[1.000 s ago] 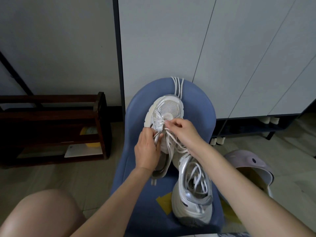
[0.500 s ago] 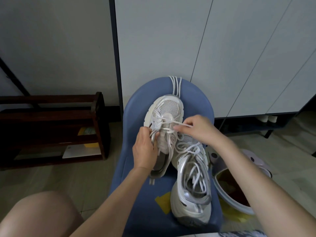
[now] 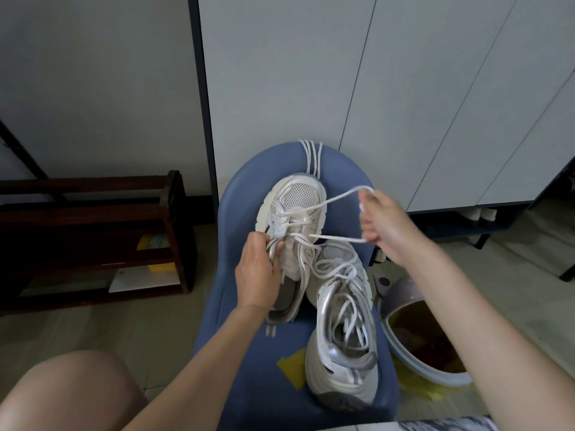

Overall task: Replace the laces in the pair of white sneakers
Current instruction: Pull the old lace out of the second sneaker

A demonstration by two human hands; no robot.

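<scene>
Far sneaker [image 3: 294,213] lies toe-away on the blue chair seat [image 3: 236,353], sole edge to the left, tongue area facing up. Its white lace [image 3: 334,202] runs from the upper eyelets out to the right in two taut strands. Right hand [image 3: 384,225] is curled around that lace, off the sneaker's right side and above the seat edge; the hand is motion-blurred, so exact finger placement is unclear. Left hand [image 3: 259,270] grips the sneaker's left side by the eyelet loops, fingers closed on it. Second sneaker [image 3: 340,331] sits nearer, just right of the first and touching it, loosely laced. Spare laces [image 3: 311,158] drape over the chair's far edge. A lidded bin [image 3: 426,340] stands right of the chair; a dark wooden rack [image 3: 93,237] stands left, against the wall.
</scene>
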